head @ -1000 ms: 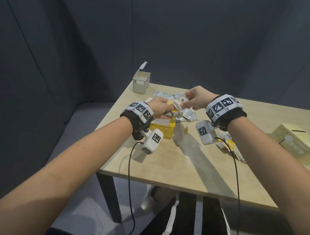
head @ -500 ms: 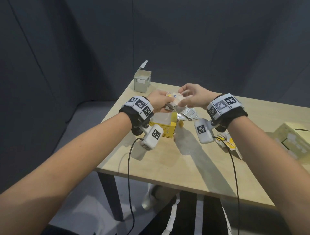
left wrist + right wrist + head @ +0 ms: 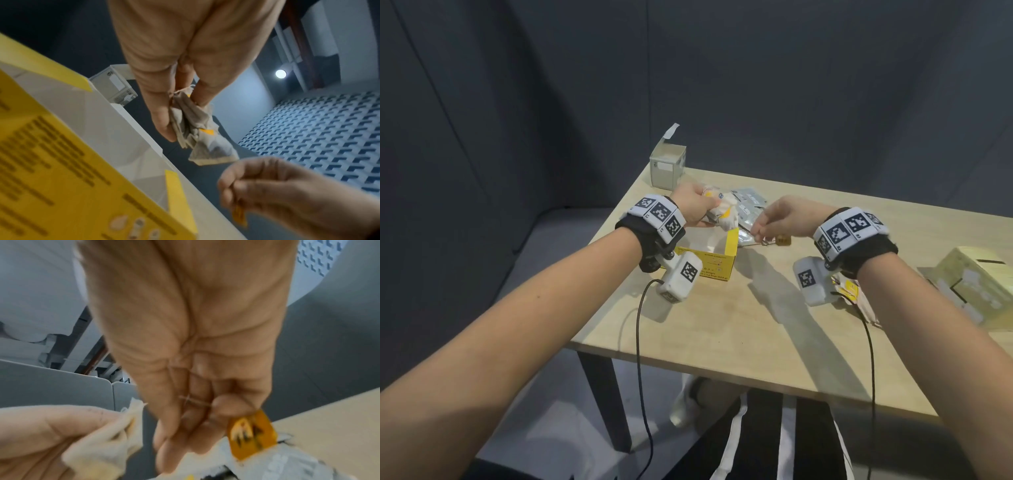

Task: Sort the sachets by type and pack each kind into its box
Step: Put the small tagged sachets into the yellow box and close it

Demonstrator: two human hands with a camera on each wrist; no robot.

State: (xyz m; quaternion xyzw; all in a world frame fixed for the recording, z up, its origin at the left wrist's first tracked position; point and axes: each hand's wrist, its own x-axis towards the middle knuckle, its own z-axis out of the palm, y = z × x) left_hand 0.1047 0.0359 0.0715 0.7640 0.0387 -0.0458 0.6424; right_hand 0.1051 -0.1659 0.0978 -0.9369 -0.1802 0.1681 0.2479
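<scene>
— Left hand (image 3: 695,209) clamped on a bunch of crumpled beige paper tea bags (image 3: 195,128), just above the open yellow cardboard box (image 3: 717,265). Not yet packed.

— Right hand (image 3: 786,219) pinching an orange paper tag (image 3: 252,433) on a string. Silver foil sachets (image 3: 750,205) loose on the wooden desk (image 3: 756,325); grey open box (image 3: 667,168) waiting.

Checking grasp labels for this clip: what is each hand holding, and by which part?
The left hand grips a bunch of tea bags by their upper ends. The right hand pinches an orange tag by its top edge.
</scene>
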